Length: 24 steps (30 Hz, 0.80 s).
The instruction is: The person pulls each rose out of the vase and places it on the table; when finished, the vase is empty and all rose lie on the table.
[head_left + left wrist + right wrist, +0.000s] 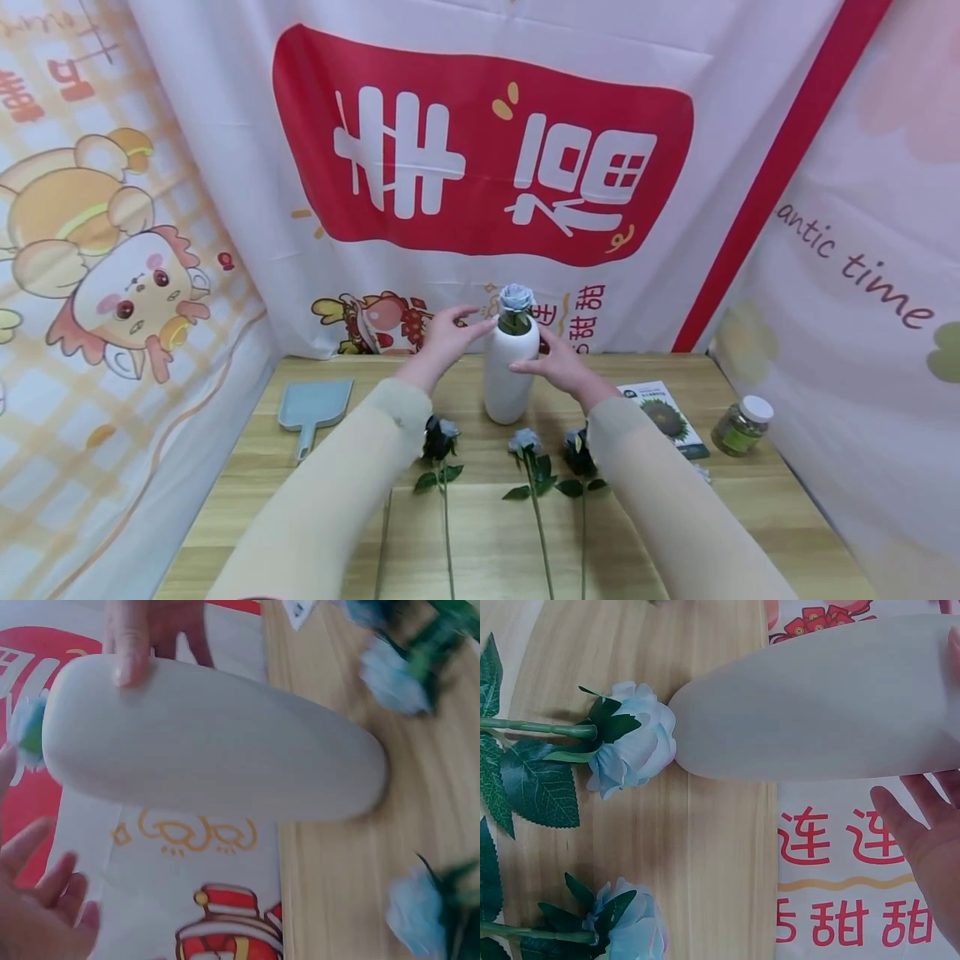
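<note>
A white vase [510, 379] stands at the back of the table, with a pale blue rose [516, 298] upright in its mouth. My right hand [558, 364] grips the vase's upper side; its thumb lies on the front in the left wrist view. My left hand [446, 342] is beside the mouth, fingers spread loosely and fingertips close to the rim and rose. Nothing is held in it. In front of the vase lie several long-stemmed roses: a pale blue rose [525, 442] in the middle, another rose [438, 440] at left and one [577, 450] partly behind my right sleeve.
A light blue dustpan [315, 404] lies at the table's left. To the right are a packet with a sunflower picture [663, 417] and a jar with a white lid [742, 427]. A printed cloth [480, 150] hangs right behind the table's back edge.
</note>
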### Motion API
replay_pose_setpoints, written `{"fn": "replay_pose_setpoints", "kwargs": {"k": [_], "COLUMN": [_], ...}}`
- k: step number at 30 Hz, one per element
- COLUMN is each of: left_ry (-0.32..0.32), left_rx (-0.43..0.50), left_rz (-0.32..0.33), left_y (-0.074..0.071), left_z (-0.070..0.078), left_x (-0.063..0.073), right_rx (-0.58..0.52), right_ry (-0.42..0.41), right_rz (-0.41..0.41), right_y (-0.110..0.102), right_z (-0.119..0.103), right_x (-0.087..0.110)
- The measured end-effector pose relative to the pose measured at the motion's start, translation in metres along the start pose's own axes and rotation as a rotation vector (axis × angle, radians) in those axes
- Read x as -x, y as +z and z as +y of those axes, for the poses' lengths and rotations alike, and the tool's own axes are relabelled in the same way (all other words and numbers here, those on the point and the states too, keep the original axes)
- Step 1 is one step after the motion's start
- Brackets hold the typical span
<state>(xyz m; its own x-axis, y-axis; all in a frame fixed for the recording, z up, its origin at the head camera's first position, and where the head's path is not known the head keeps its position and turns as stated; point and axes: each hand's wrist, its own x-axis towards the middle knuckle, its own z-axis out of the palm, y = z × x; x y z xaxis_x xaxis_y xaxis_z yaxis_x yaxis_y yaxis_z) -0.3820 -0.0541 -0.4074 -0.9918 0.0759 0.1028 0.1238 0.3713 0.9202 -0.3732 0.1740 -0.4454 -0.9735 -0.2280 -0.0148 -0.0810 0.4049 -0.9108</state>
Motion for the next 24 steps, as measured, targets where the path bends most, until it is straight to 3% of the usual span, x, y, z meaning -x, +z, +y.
{"fn": "replay_pose_setpoints", "kwargs": {"k": [5,8,10,17,20,24], "left_ry": [-0.097,-0.118,-0.1,0.018,0.032,0.03], "left_rx": [-0.016,-0.058,-0.079,-0.081,-0.051,0.059], "left_rz": [-0.184,-0.245,-0.265,-0.219,-0.179,-0.119], "left_y": [0.017,0.024,0.028,0.04,0.043,0.038], "left_z": [0.019,0.029,0.034,0.047,0.052,0.065], "left_x": [-0.016,-0.021,-0.023,-0.022,-0.02,-0.012], "right_rx": [-0.007,-0.006,0.0,0.0,0.001,0.003], "right_ry": [-0.008,-0.002,-0.004,-0.018,-0.003,0.014], "right_rz": [-0.018,-0.018,-0.021,-0.016,-0.017,-0.01], "right_y": [0.0,0.0,0.0,-0.001,-0.001,-0.002], "right_z": [0.0,-0.001,0.0,0.0,0.001,0.002], "right_x": [-0.001,0.0,-0.001,-0.002,-0.003,-0.002]}}
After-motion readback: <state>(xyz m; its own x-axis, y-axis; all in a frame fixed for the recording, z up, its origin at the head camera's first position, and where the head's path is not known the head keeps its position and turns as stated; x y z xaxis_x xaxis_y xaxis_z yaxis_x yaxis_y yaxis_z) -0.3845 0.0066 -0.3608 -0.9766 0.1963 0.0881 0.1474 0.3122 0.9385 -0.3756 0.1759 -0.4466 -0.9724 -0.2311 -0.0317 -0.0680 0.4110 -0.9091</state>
